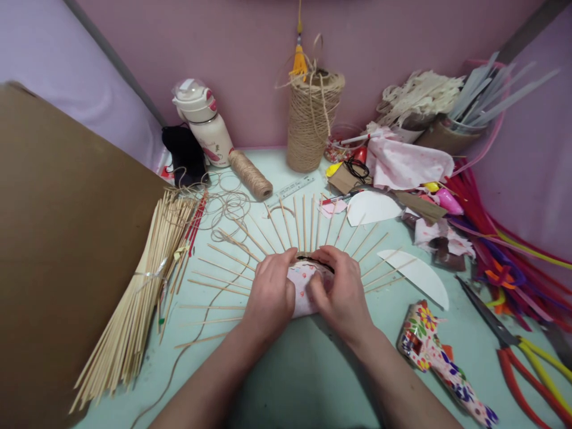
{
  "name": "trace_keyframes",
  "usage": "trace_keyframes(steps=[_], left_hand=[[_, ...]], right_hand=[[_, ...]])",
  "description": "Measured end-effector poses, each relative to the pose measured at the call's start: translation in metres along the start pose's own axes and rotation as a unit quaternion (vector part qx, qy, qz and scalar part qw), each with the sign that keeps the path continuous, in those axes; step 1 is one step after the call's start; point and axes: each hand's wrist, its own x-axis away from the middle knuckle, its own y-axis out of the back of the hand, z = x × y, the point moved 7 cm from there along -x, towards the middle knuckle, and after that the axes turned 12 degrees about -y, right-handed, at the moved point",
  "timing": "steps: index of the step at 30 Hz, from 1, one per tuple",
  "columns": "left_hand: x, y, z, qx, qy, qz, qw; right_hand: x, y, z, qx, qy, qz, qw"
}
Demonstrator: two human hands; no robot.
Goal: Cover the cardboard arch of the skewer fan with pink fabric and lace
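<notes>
Thin wooden sticks (pixel 295 223) fan out in a half circle from a half-round piece covered in pale pink fabric with red spots (pixel 302 292), lying on the table. My left hand (pixel 270 292) grips its left side, thumb on the fabric and fingers curled over the upper edge. From the right, my right hand (pixel 342 286) holds it the same way, with the thumb pressed on the fabric. Between my fingertips a dark strip shows along the curved upper edge. The inner ends of the sticks are hidden by my hands and the fabric.
Left lie a bundle of sticks (pixel 134 304), loose twine and a cardboard sheet (pixel 67 256). Behind stand a bottle (pixel 208 128) and a large twine spool (pixel 310 125). At right are white paper pieces (pixel 417 277), a flowered glue gun (pixel 440 357), scissors (pixel 507 339) and pipe cleaners (pixel 504 262).
</notes>
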Motion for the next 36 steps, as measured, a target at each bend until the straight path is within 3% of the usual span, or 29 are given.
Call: trace_keyframes(steps=[10,18,25,31,36], left_hand=[[-0.003,-0.009,-0.002,-0.015,0.001,0.039,0.999],[-0.004,-0.009,-0.003,-0.031,-0.006,0.057,0.998],[-0.005,0.014,0.001,-0.021,0.002,-0.043,0.999],[-0.004,-0.011,-0.002,0.003,-0.010,0.052,0.999],[-0.003,-0.018,-0.003,-0.012,-0.026,0.077,0.997]], right_hand=[[0.000,-0.012,0.003,0.035,0.026,0.061,0.997],[-0.001,-0.011,0.007,0.042,0.039,0.065,0.996],[0.002,0.008,-0.003,-0.001,-0.010,-0.016,1.000],[0.002,0.002,-0.006,0.016,-0.023,0.013,1.000],[0.001,-0.002,-0.003,0.026,-0.009,0.044,0.999]])
